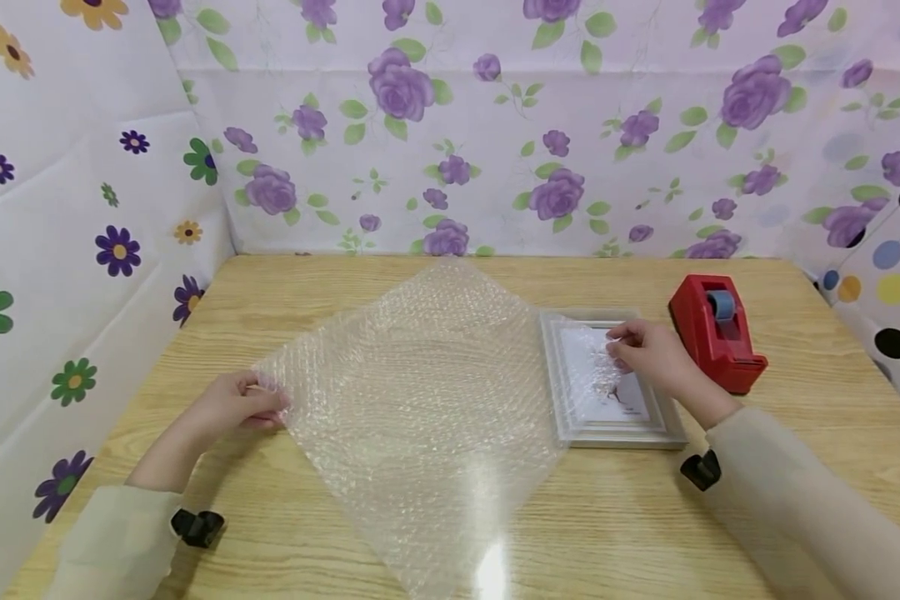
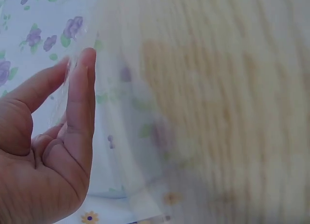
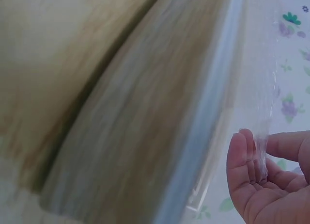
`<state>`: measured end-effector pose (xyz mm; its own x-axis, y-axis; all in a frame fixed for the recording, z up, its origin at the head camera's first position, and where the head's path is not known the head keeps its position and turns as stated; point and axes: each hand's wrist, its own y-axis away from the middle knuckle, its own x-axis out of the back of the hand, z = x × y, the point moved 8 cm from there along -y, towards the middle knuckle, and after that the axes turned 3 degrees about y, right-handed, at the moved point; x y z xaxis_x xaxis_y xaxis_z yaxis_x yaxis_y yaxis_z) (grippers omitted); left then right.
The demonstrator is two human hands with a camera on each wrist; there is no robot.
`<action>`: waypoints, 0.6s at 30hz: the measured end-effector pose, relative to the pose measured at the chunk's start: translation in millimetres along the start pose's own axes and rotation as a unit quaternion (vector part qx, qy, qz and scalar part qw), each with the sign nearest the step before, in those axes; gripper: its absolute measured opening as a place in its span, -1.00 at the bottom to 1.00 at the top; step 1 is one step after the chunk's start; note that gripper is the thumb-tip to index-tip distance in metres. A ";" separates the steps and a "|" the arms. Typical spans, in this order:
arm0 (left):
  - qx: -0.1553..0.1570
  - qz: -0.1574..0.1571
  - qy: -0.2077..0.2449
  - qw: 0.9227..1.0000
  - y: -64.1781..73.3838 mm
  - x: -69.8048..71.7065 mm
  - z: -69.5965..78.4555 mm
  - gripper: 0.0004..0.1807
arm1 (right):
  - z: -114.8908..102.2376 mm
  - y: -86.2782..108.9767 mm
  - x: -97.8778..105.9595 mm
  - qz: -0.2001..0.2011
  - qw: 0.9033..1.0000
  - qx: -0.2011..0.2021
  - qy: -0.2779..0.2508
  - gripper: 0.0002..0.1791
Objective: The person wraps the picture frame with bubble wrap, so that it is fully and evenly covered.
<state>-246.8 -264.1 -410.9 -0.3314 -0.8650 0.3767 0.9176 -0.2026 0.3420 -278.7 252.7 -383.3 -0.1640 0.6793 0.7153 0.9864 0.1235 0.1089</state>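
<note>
Clear bubble wrap (image 1: 412, 375) spans mid-frame on my feed, its opposite corners pinched by the left hand (image 1: 242, 403) and right hand (image 1: 651, 354). Right of centre, I see it overlapping a picture frame (image 1: 632, 400) beside a red tape dispenser (image 1: 711, 333).

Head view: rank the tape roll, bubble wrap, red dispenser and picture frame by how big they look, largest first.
1. Bubble wrap
2. Picture frame, partly under the wrap
3. Red dispenser
4. Tape roll
</note>
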 end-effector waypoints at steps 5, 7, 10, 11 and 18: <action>0.015 -0.018 0.005 1.000 1.0 -1.5 -4.9 -0.76 | 3.8 -5.2 0.5 0.002 1.000 0.001 0.006 -0.68; 0.013 -0.022 0.001 1.000 1.4 -2.0 -4.3 -0.74 | 4.1 -7.1 0.9 0.003 1.000 0.001 0.011 -0.68; 0.014 -0.028 -0.003 0.999 2.2 -2.0 -3.3 -0.72 | 3.9 -9.9 1.5 0.002 1.000 -0.001 0.013 -0.67; 0.016 -0.032 -0.003 0.999 2.6 -1.7 -3.2 -0.71 | 4.1 -10.9 1.7 0.002 1.000 -0.002 0.013 -0.67; 0.031 -0.071 0.000 0.997 4.1 0.2 -5.8 -0.63 | 3.6 -15.4 3.1 0.004 1.000 -0.003 0.017 -0.68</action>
<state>-241.8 -267.8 -414.4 -0.4571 -0.8296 0.3206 0.8462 -0.2947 0.4439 -294.4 255.6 -385.2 -0.1549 0.6554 0.7392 0.9878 0.1138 0.1061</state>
